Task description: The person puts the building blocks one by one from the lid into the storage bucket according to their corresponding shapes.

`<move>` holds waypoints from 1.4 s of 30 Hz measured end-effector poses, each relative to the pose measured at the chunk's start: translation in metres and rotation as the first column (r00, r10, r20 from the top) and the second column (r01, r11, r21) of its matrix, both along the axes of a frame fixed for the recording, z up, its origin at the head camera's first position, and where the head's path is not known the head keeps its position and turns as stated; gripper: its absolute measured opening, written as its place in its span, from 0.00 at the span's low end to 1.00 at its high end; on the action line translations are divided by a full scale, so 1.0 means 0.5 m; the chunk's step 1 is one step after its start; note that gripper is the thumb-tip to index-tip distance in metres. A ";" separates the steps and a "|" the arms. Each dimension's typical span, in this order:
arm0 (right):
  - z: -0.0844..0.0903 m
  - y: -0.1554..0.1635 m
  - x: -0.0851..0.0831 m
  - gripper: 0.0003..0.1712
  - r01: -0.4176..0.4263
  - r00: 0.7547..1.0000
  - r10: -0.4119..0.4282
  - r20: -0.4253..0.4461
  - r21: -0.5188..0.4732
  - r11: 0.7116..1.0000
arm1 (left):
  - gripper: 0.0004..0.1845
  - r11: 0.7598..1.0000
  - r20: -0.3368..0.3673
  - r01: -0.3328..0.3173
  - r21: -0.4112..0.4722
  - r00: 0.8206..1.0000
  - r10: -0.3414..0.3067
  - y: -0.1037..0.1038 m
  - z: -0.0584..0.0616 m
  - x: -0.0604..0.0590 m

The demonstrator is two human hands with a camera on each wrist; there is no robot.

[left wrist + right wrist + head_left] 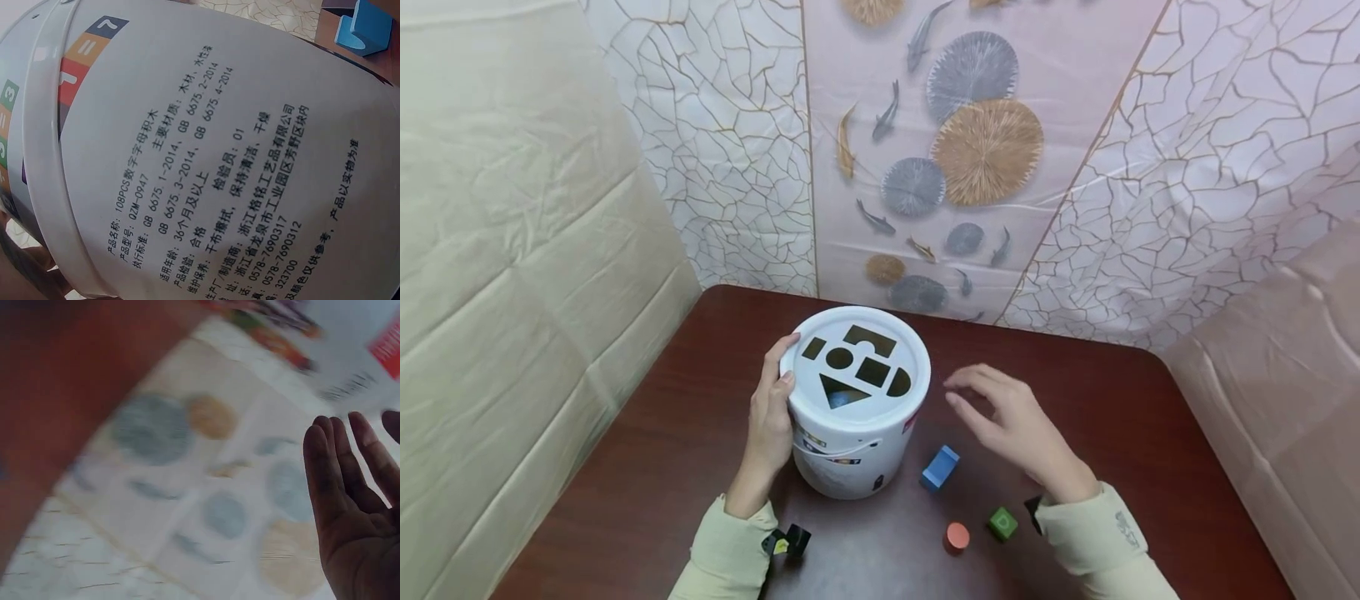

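Note:
A white shape-sorter bucket (847, 471) stands upright on the table, its white lid (808, 402) cut with several shaped holes. My left hand (767, 421) holds the bucket's left side, fingertips at the lid's rim; the left wrist view shows the bucket's printed label close up. To the right of the bucket, my right hand (1011, 421) is in the air with loosely bent fingers and nothing in them. Below it on the table lie a blue arch block (940, 468), a red-orange cylinder block (957, 537) and a green cube block (1002, 524) with a letter on it.
The dark red-brown table (1097, 425) ends in a rounded edge before a patterned cloth backdrop (917, 250). Cloth walls flank it left and right. Something blue shows inside the bucket through the triangular hole. A thin white handle (835, 452) lies against the bucket's front.

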State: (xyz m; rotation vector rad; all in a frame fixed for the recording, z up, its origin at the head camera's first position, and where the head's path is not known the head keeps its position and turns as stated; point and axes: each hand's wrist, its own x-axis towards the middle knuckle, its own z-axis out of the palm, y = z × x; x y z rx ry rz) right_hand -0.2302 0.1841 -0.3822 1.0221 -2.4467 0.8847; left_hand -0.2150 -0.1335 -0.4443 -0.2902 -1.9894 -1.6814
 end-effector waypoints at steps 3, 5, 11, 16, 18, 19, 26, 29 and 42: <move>-0.063 0.023 0.012 0.15 -0.069 0.997 0.063 0.053 0.137 0.988 | 0.29 1.000 -0.007 -0.007 -0.003 1.000 0.007 -0.003 0.001 -0.001; -0.105 0.029 0.020 0.18 -0.145 0.986 0.120 0.116 0.247 0.958 | 0.29 1.000 -0.009 -0.009 -0.003 1.000 0.009 -0.003 0.001 -0.002; -0.186 0.034 0.029 0.23 -0.207 0.969 0.130 0.210 0.401 0.892 | 0.28 1.000 -0.003 0.000 -0.005 1.000 0.000 -0.002 0.000 0.001; -0.205 0.029 0.021 0.18 -0.102 0.987 0.031 0.159 0.459 0.883 | 0.28 1.000 0.006 0.004 -0.003 1.000 -0.004 0.000 0.002 0.003; -0.209 0.027 0.020 0.15 -0.092 0.989 0.021 0.150 0.482 0.871 | 0.28 1.000 0.012 0.005 -0.002 1.000 -0.005 0.001 0.003 0.004; -0.210 0.026 0.019 0.13 -0.094 0.990 0.029 0.141 0.482 0.871 | 0.28 1.000 0.014 0.005 -0.003 1.000 -0.005 0.001 0.003 0.005; -0.204 0.021 0.016 0.05 -0.060 0.977 -0.014 0.211 0.341 0.938 | 0.28 1.000 0.007 0.001 -0.003 1.000 -0.001 0.000 0.004 0.004; -0.180 0.022 0.014 0.03 -0.046 0.951 -0.017 0.309 0.198 0.979 | 0.28 1.000 0.004 0.001 -0.007 1.000 -0.001 -0.001 0.004 0.003; 0.011 0.004 0.036 0.20 0.085 0.630 0.376 0.680 -0.541 0.837 | 0.28 1.000 0.011 -0.006 -0.015 1.000 0.007 -0.002 0.003 0.004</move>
